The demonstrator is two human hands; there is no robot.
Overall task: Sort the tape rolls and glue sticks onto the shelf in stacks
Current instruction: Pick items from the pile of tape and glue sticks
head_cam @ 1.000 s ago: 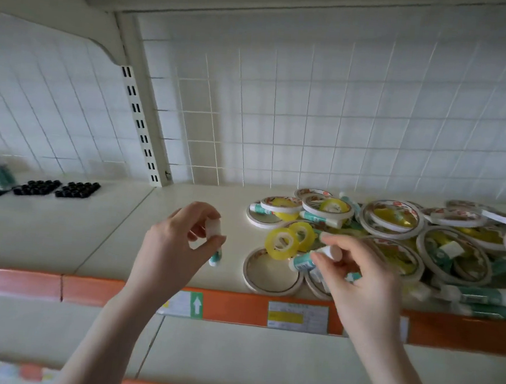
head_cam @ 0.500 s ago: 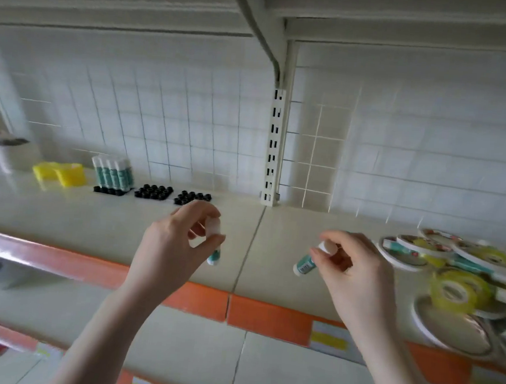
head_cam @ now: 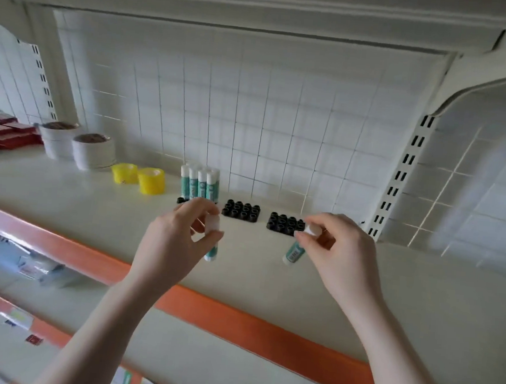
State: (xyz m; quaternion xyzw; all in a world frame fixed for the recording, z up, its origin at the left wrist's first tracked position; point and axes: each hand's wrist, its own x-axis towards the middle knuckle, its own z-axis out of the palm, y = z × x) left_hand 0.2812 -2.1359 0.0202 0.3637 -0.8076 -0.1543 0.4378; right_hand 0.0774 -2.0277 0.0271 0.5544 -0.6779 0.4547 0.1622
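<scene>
Head view shows our left hand pinching one glue stick by its white cap, thumb and fingers curled round it, the teal body hanging down above the shelf. Our right hand pinches a second glue stick the same way, tilted, near the right-hand black holder tray. A middle tray stands bare of sticks beside it, and a cluster of standing glue sticks fills the tray toward the shelf's back edge.

We judge the main risk is the cap grip: a held cap could pull loose and let the body drop onto the shelf or roll toward its orange front edge. A tilted stick may also miss a socket, or our left hand may knock the standing cluster.

Compared with half a second ago, the view has swung left: the tape pile is gone from sight, the trays sit just behind our hands, and yellow tape rolls and white stacks show nearer.
</scene>
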